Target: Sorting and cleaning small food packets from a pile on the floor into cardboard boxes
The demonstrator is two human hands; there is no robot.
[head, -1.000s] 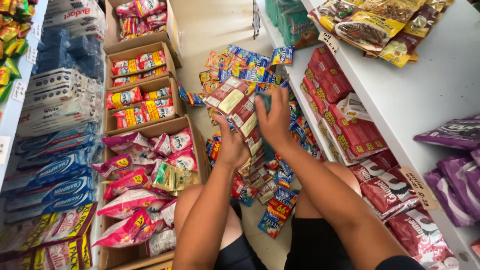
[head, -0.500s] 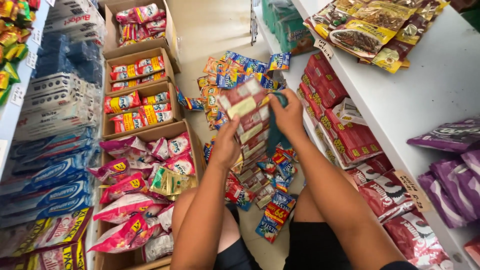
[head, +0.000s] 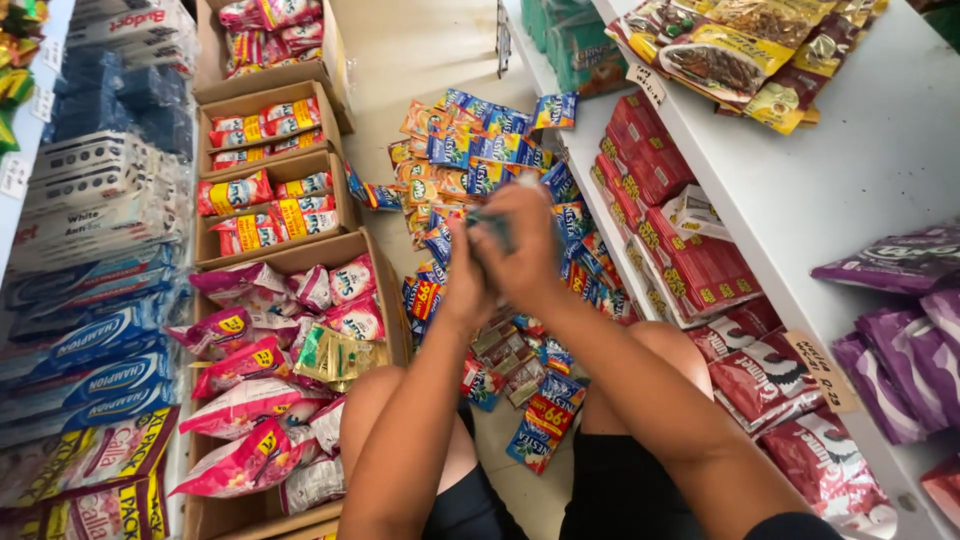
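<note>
Our right hand and left hand pressed together, both gripping one teal cloth; four boxes left, sachets far.

Count: 4 open brown cardboard boxes w/ snack packets; 2 bare hands; approx. 4 purple foil bags, right shelf.

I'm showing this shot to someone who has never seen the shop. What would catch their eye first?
Probably the two hands pressed together mid-frame, the left hand and right hand closed around a teal cloth above a spill of blue and orange sachets on the floor. Next, the cardboard box of pink snack bags on the left, and the red packs stacked on the lower white shelf at right.
</note>
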